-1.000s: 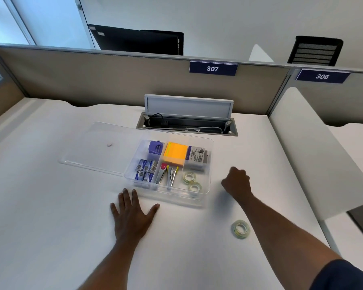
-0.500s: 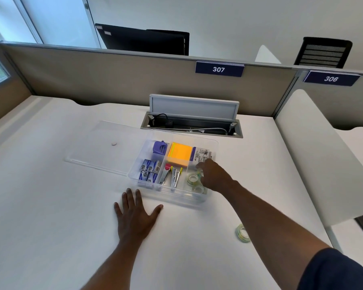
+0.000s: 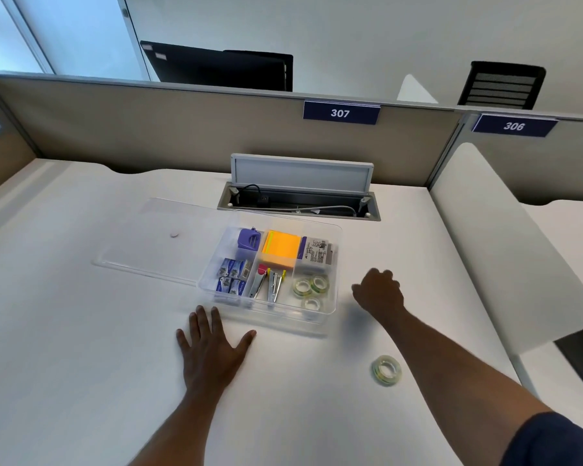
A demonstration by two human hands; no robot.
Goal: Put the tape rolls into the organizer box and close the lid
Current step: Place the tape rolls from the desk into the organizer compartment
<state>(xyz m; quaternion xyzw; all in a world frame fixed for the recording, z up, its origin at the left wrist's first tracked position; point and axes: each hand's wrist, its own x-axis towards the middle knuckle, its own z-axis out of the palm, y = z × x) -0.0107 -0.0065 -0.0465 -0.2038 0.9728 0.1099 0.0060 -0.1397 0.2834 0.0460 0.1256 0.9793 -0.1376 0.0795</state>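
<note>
A clear organizer box (image 3: 330, 317) stands uncovered on the white desk. Its front right compartment holds three small tape rolls (image 3: 310, 288). The clear lid (image 3: 155, 237) lies flat to the box's left, partly under it or against it. One more tape roll (image 3: 386, 370) lies on the desk, right of the box and nearer to me. My left hand (image 3: 212, 348) rests flat on the desk just in front of the box, fingers spread. My right hand (image 3: 379, 290) hovers just right of the box with its fingers curled, nothing visible in it.
The box also holds a purple sharpener (image 3: 249, 238), orange sticky notes (image 3: 281, 248), staple boxes (image 3: 233, 275) and staple removers (image 3: 266, 285). An open cable hatch (image 3: 300, 200) sits behind the box. A white divider panel (image 3: 505, 250) borders the desk on the right.
My right hand reached over the front right compartment, then drew back to the right of the box. The compartment went from two tape rolls to three. My left hand stayed put.
</note>
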